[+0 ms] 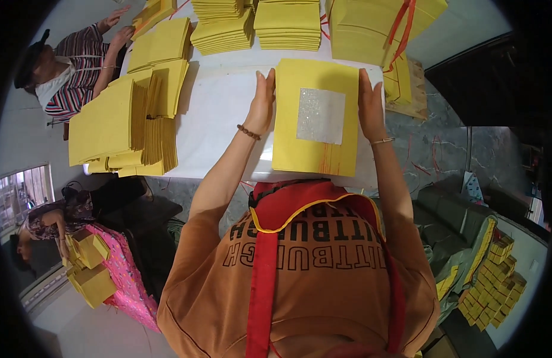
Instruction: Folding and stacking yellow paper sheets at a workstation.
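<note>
A stack of yellow paper sheets (315, 158) lies in front of me at the table's near edge. A silver-grey square (321, 116) sits on its top sheet, with orange-red streaks below it. Along the stack's left side is my left hand (263, 101), fingers stretched out away from me and a beaded bracelet on the wrist. My right hand (371, 106) lies along the right side, also with straight fingers. Both palms face inward at the paper's edges, so the stack stands between them. Whether the hands press on it I cannot tell.
Folded yellow paper bundles (109, 122) crowd the white table's (213, 113) left side; more piles (287, 27) stand at the back. Red ribbon (401, 30) hangs over a large stack at back right. A person (79, 65) works at far left, another (49, 221) at lower left.
</note>
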`<state>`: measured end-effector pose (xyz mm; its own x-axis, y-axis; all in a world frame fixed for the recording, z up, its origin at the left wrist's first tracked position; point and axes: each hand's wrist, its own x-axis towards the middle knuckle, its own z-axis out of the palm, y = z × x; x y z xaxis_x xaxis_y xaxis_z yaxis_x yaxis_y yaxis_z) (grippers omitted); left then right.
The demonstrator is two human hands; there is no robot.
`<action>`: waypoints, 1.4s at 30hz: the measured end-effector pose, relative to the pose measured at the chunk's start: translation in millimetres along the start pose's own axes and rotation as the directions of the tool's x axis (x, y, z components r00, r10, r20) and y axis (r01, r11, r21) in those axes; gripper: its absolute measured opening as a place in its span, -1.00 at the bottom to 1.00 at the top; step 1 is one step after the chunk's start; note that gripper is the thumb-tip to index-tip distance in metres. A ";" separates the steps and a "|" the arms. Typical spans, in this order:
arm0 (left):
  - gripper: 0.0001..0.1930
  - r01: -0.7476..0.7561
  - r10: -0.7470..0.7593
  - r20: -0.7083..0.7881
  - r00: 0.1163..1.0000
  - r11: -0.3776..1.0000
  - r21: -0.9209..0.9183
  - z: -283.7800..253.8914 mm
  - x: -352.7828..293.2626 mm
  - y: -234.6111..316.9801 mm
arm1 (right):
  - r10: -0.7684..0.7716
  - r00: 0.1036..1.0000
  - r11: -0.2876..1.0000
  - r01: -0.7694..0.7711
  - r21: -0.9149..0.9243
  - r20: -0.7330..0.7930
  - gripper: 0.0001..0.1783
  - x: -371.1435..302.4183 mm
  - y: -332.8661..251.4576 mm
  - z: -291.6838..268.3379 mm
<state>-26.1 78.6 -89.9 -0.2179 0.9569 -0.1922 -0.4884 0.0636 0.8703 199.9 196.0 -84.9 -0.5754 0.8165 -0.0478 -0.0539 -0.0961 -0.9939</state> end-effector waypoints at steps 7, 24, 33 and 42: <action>-0.18 0.007 -0.007 -0.046 0.999 1.000 0.015 20.2 -3.9 9.1 | 0.058 0.998 0.954 -0.064 0.293 0.030 -0.22 4.1 -26.0 34.1; -0.30 -0.100 0.057 -0.345 0.937 0.989 -0.106 14.1 -50.9 -23.9 | -0.012 0.998 0.954 0.030 0.299 -0.063 -0.32 -30.1 -4.5 16.8; -0.40 -0.645 0.160 0.641 0.751 -0.031 0.764 43.8 -109.7 52.1 | -0.033 0.881 0.790 0.312 -0.528 0.471 -0.68 -79.3 -43.9 9.1; -0.64 -0.704 0.111 0.706 0.699 -0.063 0.707 55.5 -106.0 55.9 | -0.222 0.927 0.895 0.316 -0.314 0.302 -0.69 -76.3 -27.4 13.7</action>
<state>16.6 -3.5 4.4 0.3905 0.8763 0.2822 0.7816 -0.4775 0.4013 234.1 128.5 -52.6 -0.7681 0.6062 0.2061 0.0256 0.3507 -0.9361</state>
